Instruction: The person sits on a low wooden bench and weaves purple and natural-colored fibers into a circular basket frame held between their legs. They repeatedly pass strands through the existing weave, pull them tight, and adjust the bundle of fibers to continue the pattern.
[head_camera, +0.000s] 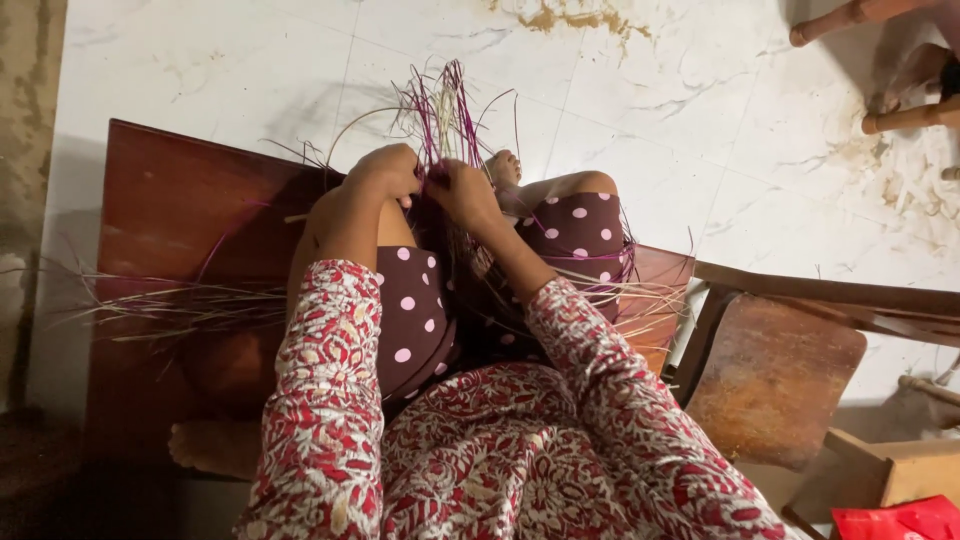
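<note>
Left hand (385, 172) and right hand (458, 190) meet above knees, fingers of both pinched narrow on strands (440, 115), purple and pale, fanning upward past board's (170, 210) far edge. Weave itself hidden behind hands; cannot tell its shape. Loose strand bundles trail off board's left edge and across right knee. Judgement: keep tension even, hold crossing tight with one hand while other feeds single strand; separate colours before each pass. Stool (775, 375) beside board's right edge.
</note>
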